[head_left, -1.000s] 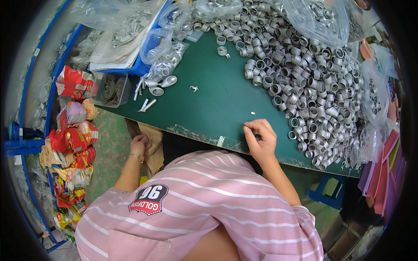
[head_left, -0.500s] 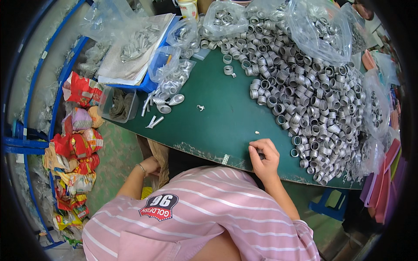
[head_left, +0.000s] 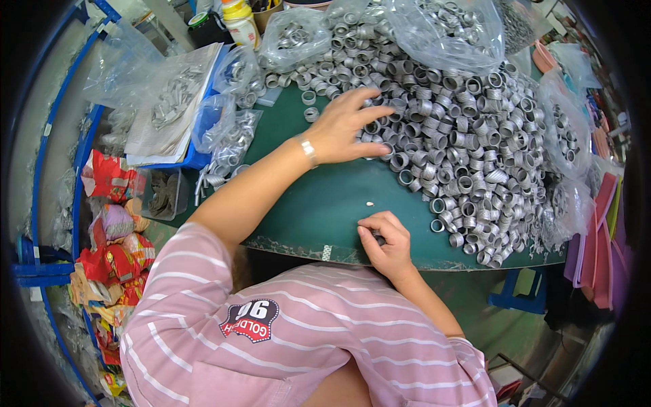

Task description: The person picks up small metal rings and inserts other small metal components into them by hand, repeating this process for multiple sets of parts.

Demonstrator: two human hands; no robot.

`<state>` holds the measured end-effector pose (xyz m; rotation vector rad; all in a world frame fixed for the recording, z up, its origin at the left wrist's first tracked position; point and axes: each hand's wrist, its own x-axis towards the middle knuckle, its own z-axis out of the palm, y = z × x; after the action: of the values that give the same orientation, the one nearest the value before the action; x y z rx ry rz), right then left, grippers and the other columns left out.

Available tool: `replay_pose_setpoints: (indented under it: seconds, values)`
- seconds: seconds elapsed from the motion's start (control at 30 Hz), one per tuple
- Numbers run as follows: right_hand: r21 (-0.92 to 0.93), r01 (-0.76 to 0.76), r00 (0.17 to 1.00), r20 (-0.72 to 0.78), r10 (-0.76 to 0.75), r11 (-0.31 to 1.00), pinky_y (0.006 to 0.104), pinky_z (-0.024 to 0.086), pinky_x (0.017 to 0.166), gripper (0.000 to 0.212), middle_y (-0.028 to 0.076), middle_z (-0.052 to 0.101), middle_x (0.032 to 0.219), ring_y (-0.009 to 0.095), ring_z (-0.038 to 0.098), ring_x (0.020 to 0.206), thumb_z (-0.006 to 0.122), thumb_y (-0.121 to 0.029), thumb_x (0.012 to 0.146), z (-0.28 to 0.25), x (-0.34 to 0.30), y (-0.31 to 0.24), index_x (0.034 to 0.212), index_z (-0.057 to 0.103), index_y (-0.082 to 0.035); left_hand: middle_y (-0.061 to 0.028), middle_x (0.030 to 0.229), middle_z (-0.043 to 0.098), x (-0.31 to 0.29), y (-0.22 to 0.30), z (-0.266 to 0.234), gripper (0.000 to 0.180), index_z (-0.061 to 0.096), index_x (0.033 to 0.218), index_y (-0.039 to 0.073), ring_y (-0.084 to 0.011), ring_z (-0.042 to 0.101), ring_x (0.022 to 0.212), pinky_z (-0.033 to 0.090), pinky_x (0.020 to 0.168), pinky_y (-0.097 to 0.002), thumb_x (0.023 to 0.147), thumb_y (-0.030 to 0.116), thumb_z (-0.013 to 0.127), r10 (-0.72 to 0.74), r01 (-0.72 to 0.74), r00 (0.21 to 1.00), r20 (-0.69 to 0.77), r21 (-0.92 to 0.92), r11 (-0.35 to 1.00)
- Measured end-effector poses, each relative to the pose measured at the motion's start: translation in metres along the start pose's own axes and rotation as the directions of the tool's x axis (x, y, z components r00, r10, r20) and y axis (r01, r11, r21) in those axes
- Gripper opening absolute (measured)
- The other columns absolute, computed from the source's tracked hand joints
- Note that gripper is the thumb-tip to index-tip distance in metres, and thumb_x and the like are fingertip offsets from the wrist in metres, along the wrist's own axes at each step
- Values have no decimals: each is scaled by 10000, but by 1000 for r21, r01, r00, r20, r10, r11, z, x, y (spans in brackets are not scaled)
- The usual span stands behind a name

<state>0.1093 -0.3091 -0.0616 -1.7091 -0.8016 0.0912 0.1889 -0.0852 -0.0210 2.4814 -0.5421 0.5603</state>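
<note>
My left hand point(head_left: 347, 127), a metal-banded bracelet at its wrist, reaches across the table with fingers spread and a little blurred. It hovers at the left edge of a large heap of short silver metal rings point(head_left: 468, 146) with ridged outsides, and nothing shows in its grasp. Near the table's front edge rests my right hand point(head_left: 388, 239), its fingers curled in. A dark spot shows between thumb and fingers, but what it holds, if anything, is hidden. Just beyond that hand lies a small pale scrap point(head_left: 369, 203) on the green tabletop point(head_left: 298, 203).
Clear plastic bags of metal parts point(head_left: 444, 41) sit on and around the heap. At the left stand a blue tray with papers point(head_left: 166, 129) and a clear tub point(head_left: 163, 193). Red and yellow packages point(head_left: 122, 254) line the left side. A blue stool point(head_left: 519, 290) stands under the table.
My left hand has left the brown sack below the table's left edge and swung up to the heap of rings. My right hand stays curled at the front edge. The view has shifted.
</note>
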Motion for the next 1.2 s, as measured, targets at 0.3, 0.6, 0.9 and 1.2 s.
replay_pose_setpoints:
  seconds: [0.3, 0.6, 0.9, 1.2]
  values:
    - [28, -15, 1000, 22, 14, 1000, 236, 460, 558, 85, 88, 583, 792, 149, 566, 647, 639, 10, 761, -4, -2, 4, 845, 624, 2, -134, 1328, 376, -1, 8, 50, 590, 483, 1246, 240, -341, 284, 1279, 209, 944, -643, 700, 392, 648, -120, 81, 986, 120, 286, 955]
    - [-301, 87, 982, -136, -133, 950, 329, 484, 649, 149, 150, 581, 848, 288, 583, 746, 591, 26, 753, -32, 4, 4, 900, 604, 7, -135, 1281, 424, -57, 13, 24, 518, 549, 1187, 180, -379, 374, 1211, 341, 979, -459, 697, 281, 684, -112, 86, 987, 119, 204, 975]
    - [-721, -257, 966, -190, 173, 644, 430, 521, 659, 534, 274, 381, 1234, 435, 576, 877, 549, -37, 743, -37, 32, 10, 1258, 410, -53, -119, 1372, 332, -48, 56, 43, 971, 330, 1360, 180, -373, 300, 1266, 179, 968, -642, 563, 561, 734, -158, 130, 966, 207, 145, 981]
    - [-517, 35, 994, 104, 22, 855, 403, 509, 703, 491, 209, 457, 1183, 371, 571, 913, 663, -93, 691, -11, 26, 10, 1161, 528, -132, -63, 1275, 428, -59, 57, 33, 830, 457, 1209, 161, -300, 334, 1262, 166, 966, -653, 508, 457, 789, -192, 161, 936, 296, 127, 979]
